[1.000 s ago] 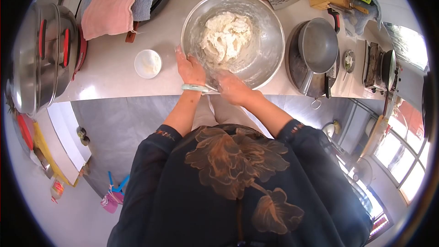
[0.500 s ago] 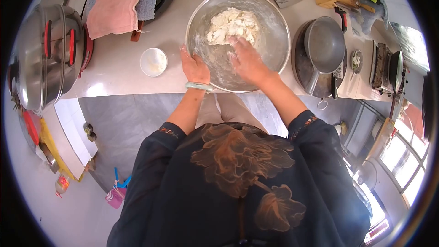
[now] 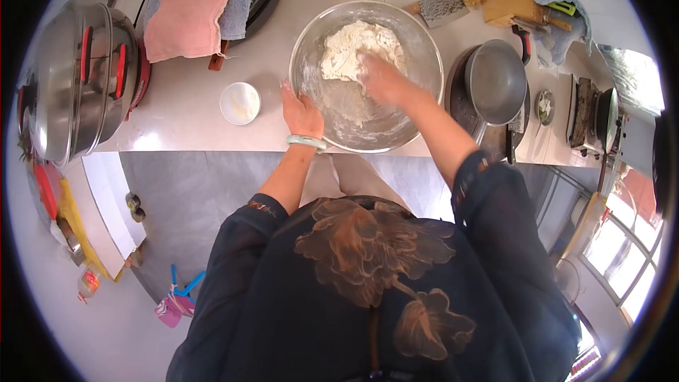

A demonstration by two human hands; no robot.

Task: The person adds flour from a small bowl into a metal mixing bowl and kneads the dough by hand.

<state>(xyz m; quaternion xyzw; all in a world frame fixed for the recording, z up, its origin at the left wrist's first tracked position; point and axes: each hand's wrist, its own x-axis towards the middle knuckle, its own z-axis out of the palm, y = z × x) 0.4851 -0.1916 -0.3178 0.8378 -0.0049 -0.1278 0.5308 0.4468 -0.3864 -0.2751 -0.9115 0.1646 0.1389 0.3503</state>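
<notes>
A wide metal bowl point(image 3: 424, 110) stands near the counter's front edge with a rough, pale lump of dough point(image 3: 357, 46) in it. Flour paste smears its inner wall. My left hand point(image 3: 302, 114), with a pale bangle at the wrist, grips the bowl's left rim, thumb at the inner side and fingers along the outside. Inside the bowl, my right hand point(image 3: 387, 83) is at the dough's lower right edge; motion blurs its fingers, so their closure cannot be made out. A small white bowl point(image 3: 240, 103) with pale residue sits left of my left hand.
At left are a large steamer pot point(image 3: 74, 85) and a pink cloth point(image 3: 191, 10) over a dark pan. To the right, a grey saucepan point(image 3: 497, 81) rests on a dark round board beside a knife point(image 3: 513, 138). A cleaver point(image 3: 440, 7) lies behind the metal bowl.
My right hand has shifted slightly right within the bowl and turned inward against the dough. The dough looks more gathered. My left hand stays at the rim, while the view has tilted slightly.
</notes>
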